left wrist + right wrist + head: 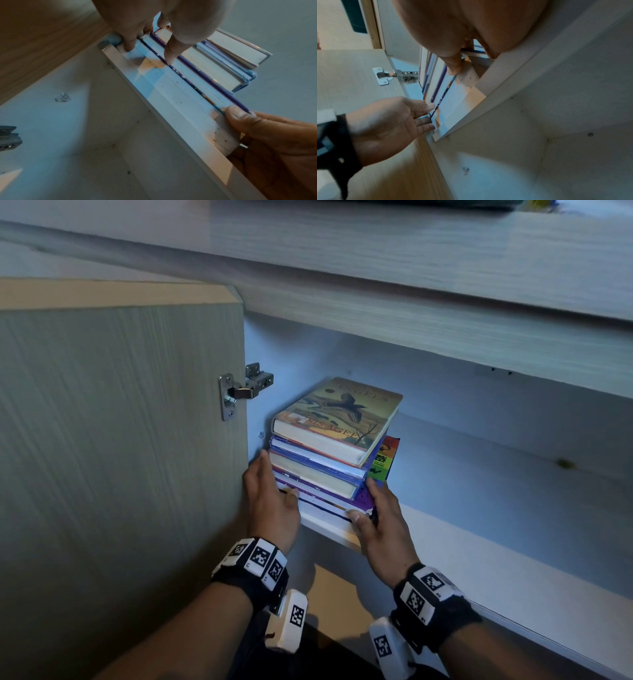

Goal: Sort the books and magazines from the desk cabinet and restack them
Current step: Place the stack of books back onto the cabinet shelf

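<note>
Two hands grasp the book stack (334,446) on the cabinet shelf (445,529), left hand (270,498) at 9 o'clock, right hand (380,522) at 4 o'clock; I would lift level, fingers under the lowest book.

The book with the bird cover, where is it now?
In the head view, the bird-cover book lies on top of the stack on the cabinet shelf, right of the door hinge.

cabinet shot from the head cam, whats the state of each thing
cabinet door: swung open
book stack: piled flat on the shelf, unevenly
top book: closed, cover up
left hand: holding the stack's lower left
right hand: gripping the bottom right corner
</note>
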Tool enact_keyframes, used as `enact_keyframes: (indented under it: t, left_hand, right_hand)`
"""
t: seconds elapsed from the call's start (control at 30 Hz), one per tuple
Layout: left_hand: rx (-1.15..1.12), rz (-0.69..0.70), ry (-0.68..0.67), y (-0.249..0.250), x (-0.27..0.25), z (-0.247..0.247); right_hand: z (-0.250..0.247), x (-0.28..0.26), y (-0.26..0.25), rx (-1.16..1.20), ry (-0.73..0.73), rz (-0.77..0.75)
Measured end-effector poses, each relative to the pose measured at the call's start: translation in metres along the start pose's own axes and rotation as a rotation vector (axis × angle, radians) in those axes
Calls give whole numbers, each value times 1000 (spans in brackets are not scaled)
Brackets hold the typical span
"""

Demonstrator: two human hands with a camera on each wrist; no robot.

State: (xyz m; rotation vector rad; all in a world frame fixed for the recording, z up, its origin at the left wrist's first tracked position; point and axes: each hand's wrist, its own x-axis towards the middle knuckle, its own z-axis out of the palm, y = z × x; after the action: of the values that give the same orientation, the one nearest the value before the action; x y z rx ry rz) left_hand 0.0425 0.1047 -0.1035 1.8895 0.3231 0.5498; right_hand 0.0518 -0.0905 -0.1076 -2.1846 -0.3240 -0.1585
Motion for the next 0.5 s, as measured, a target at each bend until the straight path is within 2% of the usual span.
enact_keyframes:
  t: [0.33, 0.5]
  left_hand:
    - [2, 7, 12, -5, 3, 3]
    - [39, 52, -7, -12, 0, 3]
  right_hand:
    - [0, -5, 1, -23, -3, -32]
    - [2, -3, 5, -81, -71, -16]
